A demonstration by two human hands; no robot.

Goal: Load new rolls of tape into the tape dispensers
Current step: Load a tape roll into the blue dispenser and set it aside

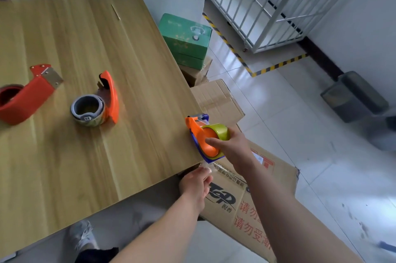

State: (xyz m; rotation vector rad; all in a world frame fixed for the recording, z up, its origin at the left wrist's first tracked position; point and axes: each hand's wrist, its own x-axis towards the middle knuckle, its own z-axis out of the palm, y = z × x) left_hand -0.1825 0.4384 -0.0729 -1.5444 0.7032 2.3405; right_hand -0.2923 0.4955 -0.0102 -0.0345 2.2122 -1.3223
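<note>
My right hand [232, 144] grips an orange and blue tape dispenser [200, 134] just off the right edge of the wooden table [85, 48]; a yellowish roll of tape [218, 131] sits on its hub. Below it, my left hand [196, 183] pinches the clear free end of the tape [206, 165] near the table's corner. On the table lie an orange dispenser with a grey-cored roll [94, 105] and, at the left edge, a larger red dispenser [27, 93].
Cardboard boxes [252, 205] stand on the floor beside the table, under my arms. A green box [186, 39] tops another stack farther back. A white metal cage cart [272, 3] and yellow-black floor tape [276, 66] lie beyond. A dark bin [355, 97] is at right.
</note>
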